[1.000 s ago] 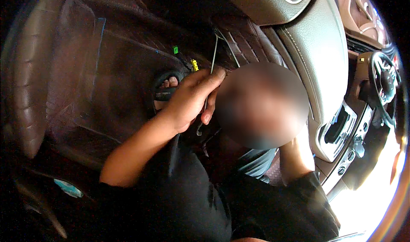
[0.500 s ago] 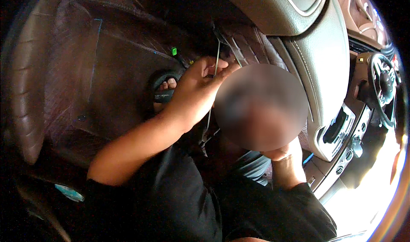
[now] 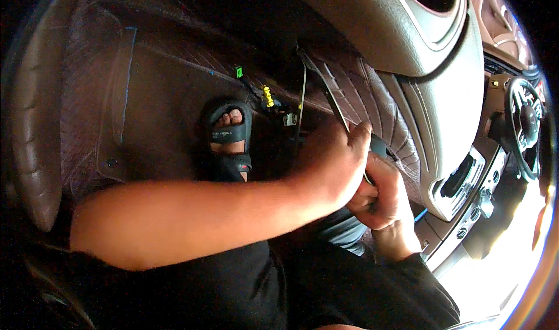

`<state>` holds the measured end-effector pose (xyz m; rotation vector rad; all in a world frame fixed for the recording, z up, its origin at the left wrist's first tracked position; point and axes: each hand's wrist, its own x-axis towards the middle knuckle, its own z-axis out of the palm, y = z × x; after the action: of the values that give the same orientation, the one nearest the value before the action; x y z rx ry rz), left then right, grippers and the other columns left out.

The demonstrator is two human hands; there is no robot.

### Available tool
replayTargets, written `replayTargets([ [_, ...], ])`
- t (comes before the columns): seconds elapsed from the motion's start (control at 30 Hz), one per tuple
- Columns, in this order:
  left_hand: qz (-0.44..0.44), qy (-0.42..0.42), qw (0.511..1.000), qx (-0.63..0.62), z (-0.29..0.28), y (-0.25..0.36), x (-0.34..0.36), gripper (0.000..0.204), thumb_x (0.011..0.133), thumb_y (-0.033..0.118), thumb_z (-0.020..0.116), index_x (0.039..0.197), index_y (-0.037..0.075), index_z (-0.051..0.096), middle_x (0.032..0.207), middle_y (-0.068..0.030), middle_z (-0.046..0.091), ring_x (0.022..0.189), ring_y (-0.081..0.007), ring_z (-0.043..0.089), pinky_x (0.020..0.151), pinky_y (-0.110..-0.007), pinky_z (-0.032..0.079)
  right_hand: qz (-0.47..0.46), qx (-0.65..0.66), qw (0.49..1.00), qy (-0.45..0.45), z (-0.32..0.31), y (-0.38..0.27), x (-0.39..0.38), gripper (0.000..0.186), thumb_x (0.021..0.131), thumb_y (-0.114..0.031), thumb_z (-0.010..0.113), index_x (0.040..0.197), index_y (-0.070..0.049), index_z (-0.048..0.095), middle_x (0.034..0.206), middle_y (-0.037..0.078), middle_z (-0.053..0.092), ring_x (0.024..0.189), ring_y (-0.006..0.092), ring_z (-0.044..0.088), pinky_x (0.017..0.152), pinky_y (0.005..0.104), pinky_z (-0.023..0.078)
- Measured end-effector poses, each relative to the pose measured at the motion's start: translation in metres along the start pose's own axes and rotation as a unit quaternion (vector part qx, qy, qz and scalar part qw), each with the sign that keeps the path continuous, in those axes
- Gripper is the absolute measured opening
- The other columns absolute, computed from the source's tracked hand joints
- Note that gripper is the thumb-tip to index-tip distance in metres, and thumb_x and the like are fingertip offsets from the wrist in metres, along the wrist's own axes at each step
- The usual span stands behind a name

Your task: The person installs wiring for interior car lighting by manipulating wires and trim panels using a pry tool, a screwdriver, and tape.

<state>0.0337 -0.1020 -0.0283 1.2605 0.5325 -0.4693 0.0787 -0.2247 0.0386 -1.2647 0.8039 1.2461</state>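
Note:
My left hand [image 3: 340, 158] reaches across to the right, thumb up, its other fingers curled out of sight beneath. Against its palm side is my right hand [image 3: 384, 196], closed with the fingers folded in. A dark grey piece [image 3: 378, 146] shows just past the left thumb; most of it is covered, so its kind is unclear. A thin metal bar [image 3: 336, 100] slants down to the left hand from a dark bracket. Left of it runs a second slim metal rod [image 3: 303, 91]. Below the rods lie a yellow connector [image 3: 268, 96] and a small silvery part [image 3: 289, 119].
This is a car interior with brown quilted floor lining [image 3: 384, 111]. A beige padded seat [image 3: 439, 97] rises on the right, a steering wheel [image 3: 524, 111] beyond it. My sandalled foot [image 3: 229, 133] stands on the brown mat [image 3: 163, 108]. A green tag [image 3: 239, 72] lies near the connector.
My left hand has moved right and down, away from the thin rod, to meet my right hand. The sandalled foot and yellow connector now show more fully.

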Motion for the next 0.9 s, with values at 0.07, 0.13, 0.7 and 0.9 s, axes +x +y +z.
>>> replayTargets([
  [0.07,0.01,0.005,0.988,-0.152,0.015,-0.003,0.004,0.028,0.106,0.023,0.04,0.104,-0.001,0.054,0.091,-0.0151,0.066,0.086,-0.023,0.069,0.08,-0.037,0.054,-0.018,0.008,0.996,0.086,0.006,-0.001,-0.001,0.025,0.102,-0.033,0.051,0.092,-0.011,0.057,0.054,-0.006,0.038,0.04,0.0062,0.028,0.039,0.0241,0.019],
  [0.13,0.042,0.018,0.971,-0.235,0.023,-0.004,0.005,0.023,0.105,0.017,0.041,0.105,-0.002,0.053,0.092,-0.0159,0.066,0.09,-0.0242,0.07,0.081,-0.037,0.055,-0.027,-0.03,0.994,0.098,0.012,-0.007,-0.004,0.024,0.102,-0.032,0.051,0.099,-0.01,0.059,0.055,-0.006,0.04,0.04,0.0056,0.028,0.038,0.0238,0.019],
  [0.7,-0.129,0.002,0.982,-0.136,-0.013,0.045,-0.01,0.042,0.102,0.042,0.052,0.112,0.002,0.061,0.095,-0.0089,0.066,0.083,-0.0181,0.065,0.072,-0.034,0.058,-0.07,-0.127,0.974,-0.174,-0.023,-0.004,0.026,0.033,0.096,-0.039,0.056,0.103,-0.009,0.068,0.065,-0.002,0.057,0.047,0.0058,0.039,0.039,0.0238,0.03],
  [0.9,-0.159,0.017,0.95,0.269,-0.072,0.087,-0.066,0.052,0.104,0.049,0.044,0.124,0.002,0.056,0.106,-0.0147,0.069,0.073,-0.0176,0.069,0.058,-0.025,0.053,-0.243,-0.218,0.929,-0.175,-0.059,0.072,0.015,0.04,0.102,-0.035,0.046,0.087,-0.005,0.068,0.072,0.011,0.066,0.068,0.0226,0.063,0.065,0.0392,0.051],
])
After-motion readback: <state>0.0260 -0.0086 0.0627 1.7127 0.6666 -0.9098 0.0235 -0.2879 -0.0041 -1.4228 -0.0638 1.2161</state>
